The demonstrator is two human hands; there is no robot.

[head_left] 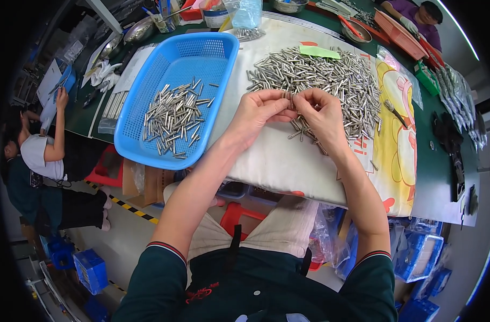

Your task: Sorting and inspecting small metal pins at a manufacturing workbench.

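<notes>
Both of my hands meet over the near left edge of a wide pile of small metal pins (331,80) spread on a printed cloth (277,166). My left hand (266,110) is closed in a pinch, its fingertips against those of the other hand. My right hand (320,110) pinches too, thumb and forefinger together. A small metal pin seems to be between the fingertips, mostly hidden by them. To the left stands a blue plastic basket (128,126) with a smaller heap of similar metal pins (175,118) on its bottom.
A light green paper slip (319,52) lies on the pile's far side. A dark-bristled brush (395,112) rests on the cloth at right. Metal bowls (356,31), a red-orange tray (399,35) and a green box (427,79) stand farther off. Other people (419,19) work around the table.
</notes>
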